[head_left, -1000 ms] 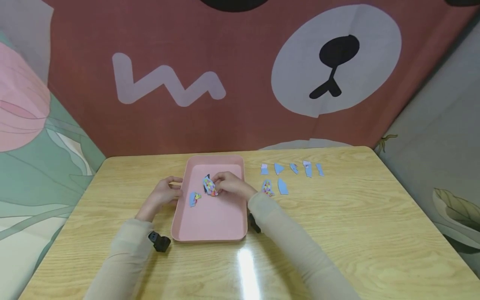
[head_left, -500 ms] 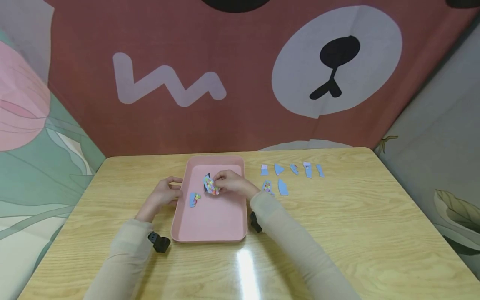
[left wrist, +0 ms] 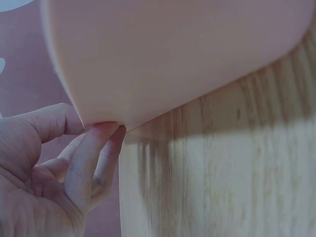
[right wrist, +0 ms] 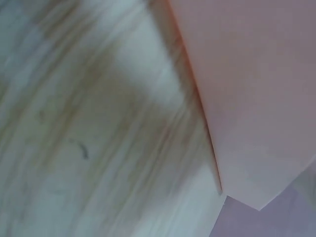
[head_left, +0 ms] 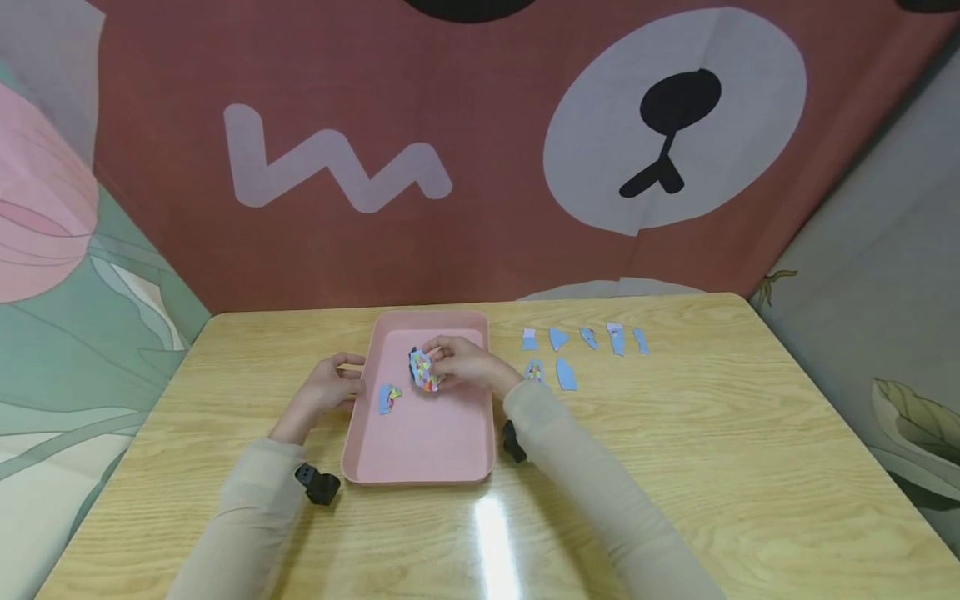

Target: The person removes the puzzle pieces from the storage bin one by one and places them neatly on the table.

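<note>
A pink tray (head_left: 420, 450) lies on the table. My left hand (head_left: 330, 385) is at its left side, fingertips touching the outer wall; the left wrist view shows the fingers (left wrist: 81, 168) bent loosely against the tray wall (left wrist: 173, 59). Over the tray my right hand (head_left: 465, 365) pinches a blue puzzle piece (head_left: 424, 372) with multicoloured spots, a dark piece (head_left: 412, 367) showing behind its left edge. Another blue piece with yellow and red (head_left: 387, 398) lies flat in the tray. In the right wrist view only the tray's outer wall (right wrist: 256, 98) and table show, the hand out of sight.
Right of the tray, several blue pieces lie in two rows, among them a triangular one (head_left: 558, 337), a plain one (head_left: 566, 374) and a spotted one (head_left: 534, 371) partly behind the right wrist. The wooden table (head_left: 712, 450) ends at a red cloth backdrop (head_left: 480, 242).
The right hand shifts slightly right and away from the body, with the spotted piece in it turning a little. The left hand and tray stay in place.
</note>
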### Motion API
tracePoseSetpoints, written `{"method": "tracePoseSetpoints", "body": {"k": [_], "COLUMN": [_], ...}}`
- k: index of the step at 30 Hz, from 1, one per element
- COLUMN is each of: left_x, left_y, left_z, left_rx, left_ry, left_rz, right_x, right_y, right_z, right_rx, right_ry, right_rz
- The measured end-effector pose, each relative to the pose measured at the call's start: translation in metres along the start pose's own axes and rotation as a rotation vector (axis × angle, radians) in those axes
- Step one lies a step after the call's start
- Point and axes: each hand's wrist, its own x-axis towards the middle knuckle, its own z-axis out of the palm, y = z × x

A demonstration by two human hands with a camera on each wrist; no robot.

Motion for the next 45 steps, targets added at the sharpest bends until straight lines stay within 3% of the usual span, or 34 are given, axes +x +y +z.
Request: {"method": "tracePoseSetpoints", "body": {"k": [15, 25, 33, 45], "left_x": [0.002, 0.002, 0.0, 0.001], "left_y": [0.003, 0.004, 0.004, -0.001], "left_z": [0.0, 0.0, 0.001, 0.002], "left_rx": [-0.006, 0.002, 0.002, 0.005], "left_ry": [0.003, 0.008, -0.003, 0.012], "left_rz": [0.002, -0.002, 0.004, 0.002], "right_x": [-0.006, -0.013, -0.03, -0.062], "right_y": [-0.01, -0.017, -0.018, -0.009], "right_z": [-0.003, -0.01, -0.033, -0.085], "right_rx": [-0.046, -0.038, 0.014, 0.034], "right_ry": [0.119, 0.129, 0.075, 0.075], "right_rz": [0.002, 0.017, 0.035, 0.041]}}
